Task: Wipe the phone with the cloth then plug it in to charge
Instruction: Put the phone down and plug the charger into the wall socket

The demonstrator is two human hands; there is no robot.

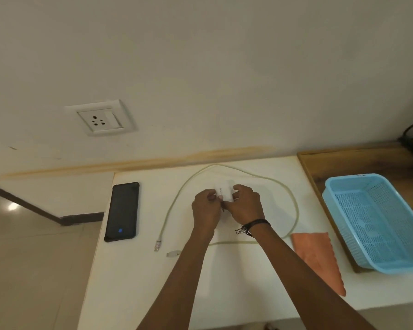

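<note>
A black phone (pixel 122 211) lies flat near the left edge of the white table (pixel 134 294), screen dark with a small blue dot. A folded orange cloth (pixel 318 257) rests on the table to the right. A pale charging cable (pixel 293 198) loops across the table, both of its plug ends (pixel 157 245) lying loose at the front left. My left hand (pixel 206 211) and my right hand (pixel 244 203) meet above the table's middle, both gripping a white charger adapter (pixel 225 191).
A white wall socket (pixel 100 119) sits on the wall above and left of the phone. A light blue perforated basket (pixel 377 222) stands on a wooden surface (pixel 320 167) at the right. Tiled floor lies to the left.
</note>
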